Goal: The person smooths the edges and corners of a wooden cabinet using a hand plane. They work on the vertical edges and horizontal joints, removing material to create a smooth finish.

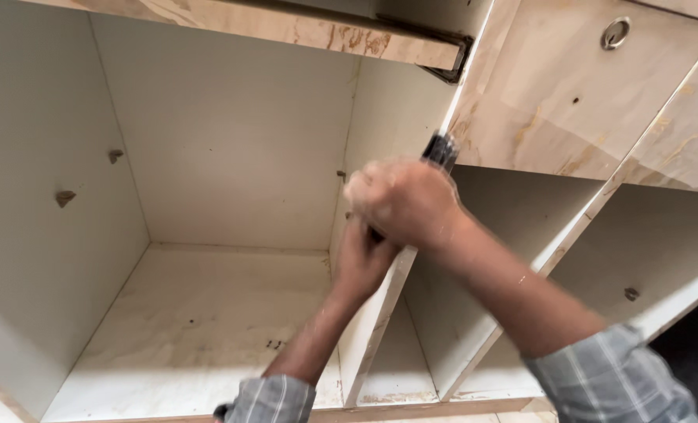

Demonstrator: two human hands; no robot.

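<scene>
1. the right hand [404,200] is fisted around a dark tool [440,150], its tip at one o'clock against the upright divider panel [380,313].
2. the left hand [362,262], at seven o'clock, presses the panel; its grip cannot be told.
3. cabinet [208,157] stands assembled, shelves missing.

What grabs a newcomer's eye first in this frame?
The two hands meet mid-frame at the front edge of the cabinet's upright divider: the right hand is clenched around a dark tool that pokes out above the fist, and the left hand sits just below it against the panel. Left of them gapes the large empty compartment, with shelf pegs on its side wall. At top right, a marbled drawer front carries a metal ring pull.
</scene>
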